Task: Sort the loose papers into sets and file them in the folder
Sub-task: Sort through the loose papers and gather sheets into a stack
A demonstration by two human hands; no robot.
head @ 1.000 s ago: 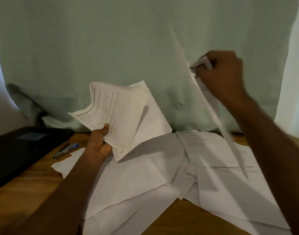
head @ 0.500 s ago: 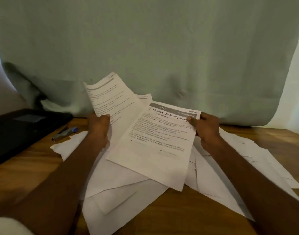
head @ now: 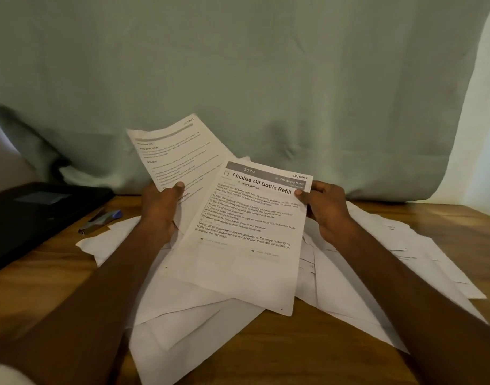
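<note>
Clearly light and floppy — the printed sheet [head: 246, 234] sags over the loose papers [head: 377, 262] on the bench [head: 335, 354], right hand [head: 326, 208] pinching its top corner; left hand [head: 162, 208] pinches another sheet [head: 177, 154]. Hold edges gently — creases come easily.

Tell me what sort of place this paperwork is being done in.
Probably a home or makeshift desk rather than an office: a wooden table strewn with loose papers, a pale green cloth hung as a backdrop, and a black folder with a stapler beside it.
</note>
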